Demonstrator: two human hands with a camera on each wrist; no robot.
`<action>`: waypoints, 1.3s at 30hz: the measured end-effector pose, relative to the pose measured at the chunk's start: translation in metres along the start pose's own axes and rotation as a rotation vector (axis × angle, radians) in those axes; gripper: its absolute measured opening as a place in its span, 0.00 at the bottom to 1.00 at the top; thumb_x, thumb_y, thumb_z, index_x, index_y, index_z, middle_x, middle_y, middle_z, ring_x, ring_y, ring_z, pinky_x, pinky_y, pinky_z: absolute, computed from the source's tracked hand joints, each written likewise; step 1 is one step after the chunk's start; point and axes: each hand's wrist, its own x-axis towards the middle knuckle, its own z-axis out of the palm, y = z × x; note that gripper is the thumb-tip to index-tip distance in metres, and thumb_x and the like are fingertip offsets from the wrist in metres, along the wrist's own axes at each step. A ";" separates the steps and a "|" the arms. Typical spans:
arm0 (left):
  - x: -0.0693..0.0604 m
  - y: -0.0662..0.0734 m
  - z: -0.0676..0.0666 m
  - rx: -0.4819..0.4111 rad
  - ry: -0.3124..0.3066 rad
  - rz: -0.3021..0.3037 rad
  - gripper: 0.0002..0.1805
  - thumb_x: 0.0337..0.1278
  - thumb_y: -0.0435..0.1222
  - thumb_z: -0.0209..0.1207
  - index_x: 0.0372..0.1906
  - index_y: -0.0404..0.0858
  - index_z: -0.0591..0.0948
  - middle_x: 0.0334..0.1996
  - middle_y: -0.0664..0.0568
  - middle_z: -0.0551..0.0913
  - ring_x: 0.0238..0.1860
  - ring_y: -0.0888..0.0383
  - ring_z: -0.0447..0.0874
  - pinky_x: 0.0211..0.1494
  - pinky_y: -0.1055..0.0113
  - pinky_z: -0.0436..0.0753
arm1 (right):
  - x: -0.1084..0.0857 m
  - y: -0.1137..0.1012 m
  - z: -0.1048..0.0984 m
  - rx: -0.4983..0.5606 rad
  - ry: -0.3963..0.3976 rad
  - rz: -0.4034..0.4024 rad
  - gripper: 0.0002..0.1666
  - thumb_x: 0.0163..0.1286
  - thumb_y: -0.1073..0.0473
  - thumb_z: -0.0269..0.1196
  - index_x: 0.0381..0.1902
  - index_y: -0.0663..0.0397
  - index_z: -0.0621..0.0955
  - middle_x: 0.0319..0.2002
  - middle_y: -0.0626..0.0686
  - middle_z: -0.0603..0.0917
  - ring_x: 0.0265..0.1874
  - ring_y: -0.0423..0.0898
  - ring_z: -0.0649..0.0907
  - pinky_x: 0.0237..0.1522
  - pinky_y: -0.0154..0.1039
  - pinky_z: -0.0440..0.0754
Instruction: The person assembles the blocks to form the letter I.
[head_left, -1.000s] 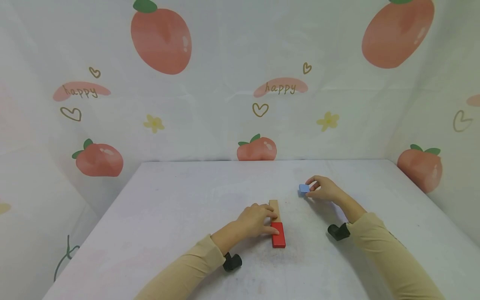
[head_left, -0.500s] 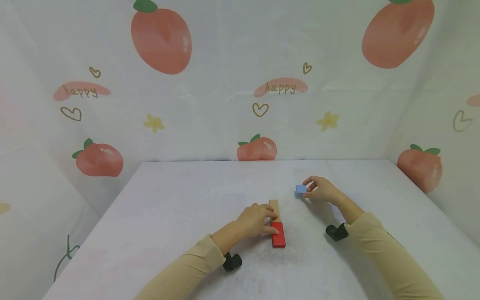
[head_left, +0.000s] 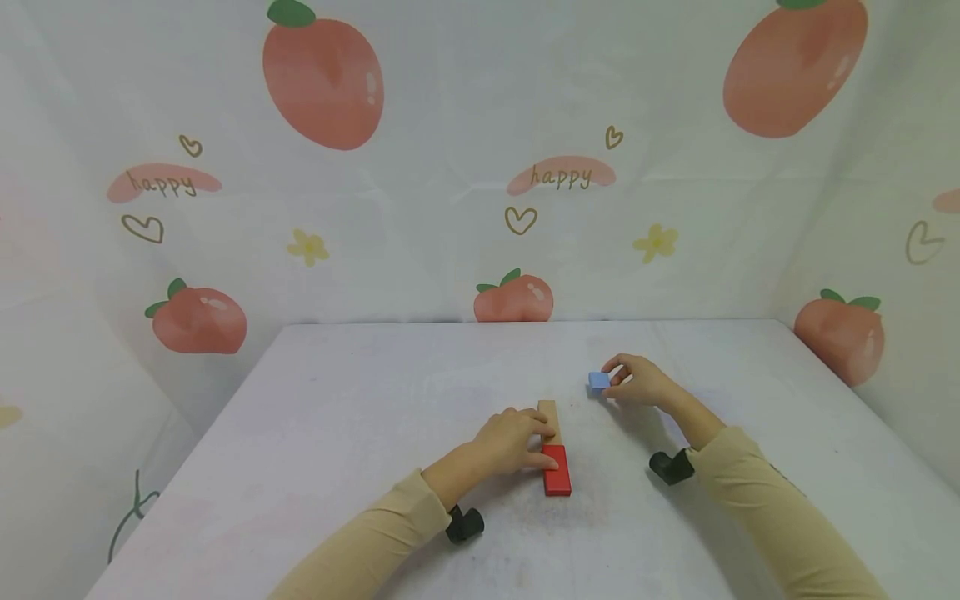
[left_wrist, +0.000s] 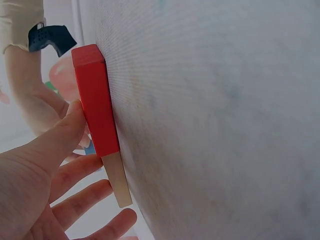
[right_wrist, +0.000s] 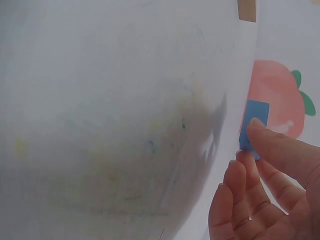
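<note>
My right hand (head_left: 640,382) pinches a small blue block (head_left: 598,382) at the far right part of the table. In the right wrist view, the thumb lies on the face of the blue block (right_wrist: 255,126). My left hand (head_left: 508,442) rests along a red rectangular block (head_left: 557,479) and a plain wooden block (head_left: 549,411), which stand end to end in a line. In the left wrist view, the thumb touches the side of the red block (left_wrist: 96,105), while spread fingers reach along the wooden block (left_wrist: 116,182).
The white tabletop (head_left: 360,392) bears faint stains. Behind it hangs a white curtain (head_left: 442,150) printed with peaches. A dark camera mount (head_left: 465,526) sits at the left wrist and another dark mount (head_left: 671,467) at the right wrist.
My right hand has moved a little to the left with the blue block in its pinch. My left hand and the red and wooden blocks stay where they were.
</note>
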 end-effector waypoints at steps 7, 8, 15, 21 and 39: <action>-0.001 0.000 -0.001 0.002 -0.005 -0.007 0.26 0.49 0.54 0.63 0.54 0.51 0.80 0.57 0.56 0.77 0.55 0.51 0.76 0.52 0.60 0.77 | -0.001 -0.003 0.002 0.001 -0.001 -0.008 0.22 0.57 0.64 0.65 0.48 0.67 0.73 0.32 0.56 0.77 0.28 0.44 0.74 0.31 0.34 0.72; -0.001 0.001 -0.001 0.001 -0.005 -0.008 0.26 0.49 0.54 0.63 0.54 0.51 0.80 0.57 0.56 0.77 0.55 0.51 0.76 0.52 0.60 0.77 | -0.001 -0.003 0.002 0.004 0.000 -0.006 0.22 0.57 0.64 0.65 0.48 0.67 0.74 0.32 0.56 0.77 0.28 0.44 0.74 0.31 0.34 0.72; 0.000 0.000 0.000 0.002 -0.002 -0.011 0.26 0.48 0.54 0.63 0.54 0.51 0.80 0.57 0.56 0.78 0.54 0.52 0.77 0.51 0.61 0.77 | -0.001 -0.005 0.003 0.002 -0.009 0.001 0.22 0.57 0.64 0.65 0.48 0.66 0.73 0.32 0.55 0.76 0.28 0.43 0.74 0.31 0.34 0.71; 0.000 0.000 0.000 0.003 0.000 -0.005 0.26 0.49 0.54 0.63 0.54 0.51 0.81 0.57 0.56 0.77 0.54 0.51 0.77 0.51 0.61 0.77 | 0.000 -0.007 0.005 -0.003 -0.009 0.018 0.22 0.58 0.63 0.65 0.49 0.65 0.74 0.33 0.56 0.76 0.29 0.44 0.74 0.30 0.33 0.72; 0.003 -0.006 0.005 0.000 0.020 0.024 0.26 0.50 0.57 0.61 0.53 0.52 0.81 0.56 0.57 0.78 0.52 0.52 0.77 0.49 0.60 0.77 | -0.001 -0.012 0.007 -0.027 -0.021 0.000 0.22 0.58 0.62 0.65 0.48 0.65 0.74 0.33 0.56 0.77 0.30 0.45 0.76 0.31 0.33 0.73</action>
